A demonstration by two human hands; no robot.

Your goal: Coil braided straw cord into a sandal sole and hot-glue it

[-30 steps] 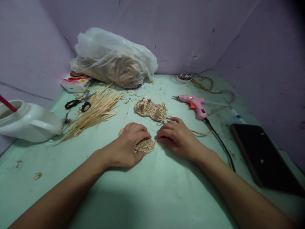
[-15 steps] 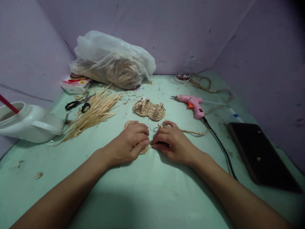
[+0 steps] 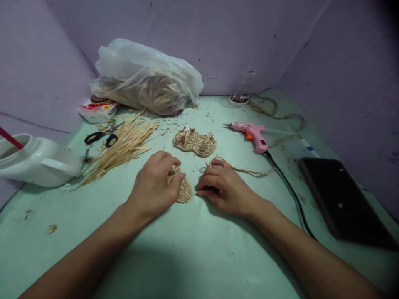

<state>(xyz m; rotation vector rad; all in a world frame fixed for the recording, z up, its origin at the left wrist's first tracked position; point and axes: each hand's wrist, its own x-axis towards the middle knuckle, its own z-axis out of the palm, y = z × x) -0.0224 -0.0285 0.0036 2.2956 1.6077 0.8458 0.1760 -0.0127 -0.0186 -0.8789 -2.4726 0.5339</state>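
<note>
My left hand curls around a small coiled sole of braided straw, with the thumb resting on its top. The sole lies on the table, its far left part hidden under my fingers. Just to the right, my right hand pinches the thin end of a braided straw cord, whose length loops out behind the knuckles to the right. The fingertips of that hand are close to the sole's right edge. Beyond both hands lies a miniature woven slipper pair with a white bead trim.
A pink glue gun with a black cable lies right of centre, beside a dark tablet. To the left are black-handled scissors, loose straw strips and a white jug. A plastic bag and bead dish stand behind.
My left hand has shifted left and its fingers have lifted away from the right hand, uncovering more of the sole. My right hand has moved slightly left with the cord end.
</note>
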